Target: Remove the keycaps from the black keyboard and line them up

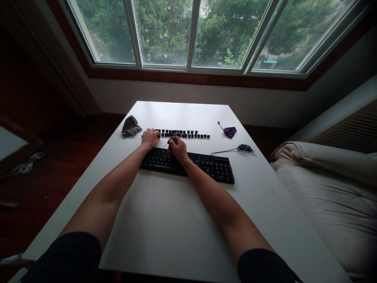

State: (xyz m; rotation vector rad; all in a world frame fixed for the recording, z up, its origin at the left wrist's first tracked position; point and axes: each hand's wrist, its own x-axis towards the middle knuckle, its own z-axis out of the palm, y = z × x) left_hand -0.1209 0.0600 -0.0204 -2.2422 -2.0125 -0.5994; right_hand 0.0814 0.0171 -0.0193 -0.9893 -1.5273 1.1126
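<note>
A black keyboard (191, 164) lies across the white table, with my right hand (178, 147) above its upper edge. That hand is closed on a wire keycap puller (176, 134), whose thin wires stick out past the fingers. Just beyond the keyboard, two rows of loose black keycaps (192, 136) are laid out. At the left end of these rows is my left hand (150, 138), its fingers curled in around a dark keycap (158, 136). The fingertips of both hands are small and partly hidden.
A grey cloth (131, 126) sits at the table's far left. On the right are a purple cloth (230, 131), a small brush (220, 125) beside it, and the keyboard's bundled cable (245, 148). A pale cushioned seat (326, 204) stands right of the white table (165, 224).
</note>
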